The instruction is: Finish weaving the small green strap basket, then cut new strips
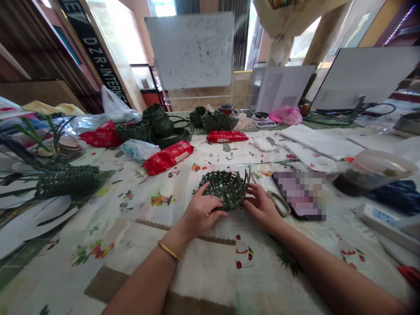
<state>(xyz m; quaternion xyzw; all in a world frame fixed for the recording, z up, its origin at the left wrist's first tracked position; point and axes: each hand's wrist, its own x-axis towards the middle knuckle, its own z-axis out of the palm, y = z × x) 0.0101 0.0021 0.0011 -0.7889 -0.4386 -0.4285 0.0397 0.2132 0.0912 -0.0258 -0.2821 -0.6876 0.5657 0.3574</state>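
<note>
A small woven green basket (pixel 226 186) rests on the flowered tablecloth (pixel 138 227), tilted with its mouth turned towards me. My left hand (pixel 201 212) grips its near left rim, fingers curled against the weave. My right hand (pixel 262 206) holds the right side, thumb and fingers pinched on the rim where loose strip ends stick up. A gold bangle sits on my left wrist.
A phone (pixel 300 194) and a roll of tape (pixel 279 203) lie just right of my right hand. Red packets (pixel 167 157), more woven green baskets (pixel 216 119), a half-woven one (pixel 67 180) at left, a clear lidded bowl (pixel 370 173) and a power strip (pixel 383 218) surround the spot.
</note>
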